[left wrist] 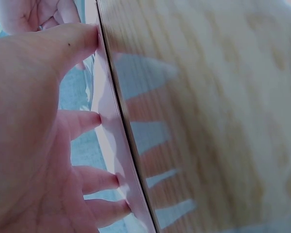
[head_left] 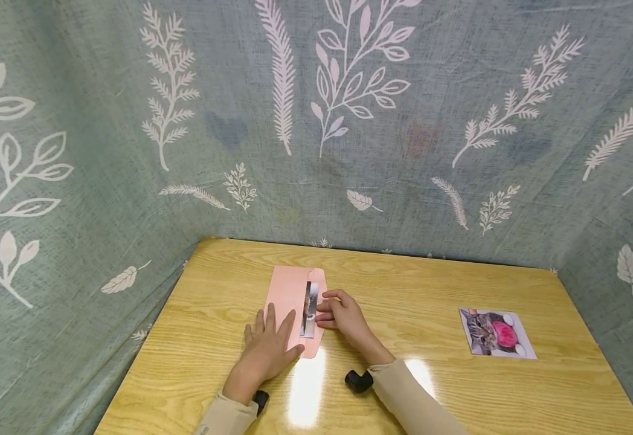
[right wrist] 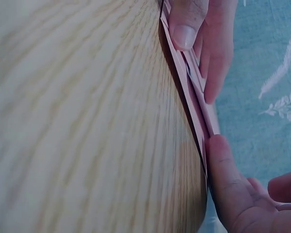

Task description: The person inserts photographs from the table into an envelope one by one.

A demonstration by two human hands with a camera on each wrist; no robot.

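A pink envelope point(head_left: 286, 296) lies on the wooden table with its flap spread toward the right. From its opening a picture card point(head_left: 311, 309) sticks out, its other part hidden inside. My left hand point(head_left: 270, 344) rests on the envelope with fingers spread. In the left wrist view, the fingertips point(left wrist: 109, 182) press down along the envelope. On the card's right side is my right hand point(head_left: 346, 317), fingers loosely extended. One fingertip point(right wrist: 218, 145) touches the envelope's flap side in the right wrist view, with no pinch visible.
A cat picture card point(head_left: 493, 333) lies on the right part of the table point(head_left: 403, 290). Green cloth point(head_left: 305, 199) with white leaf prints hangs around the table's back and sides.
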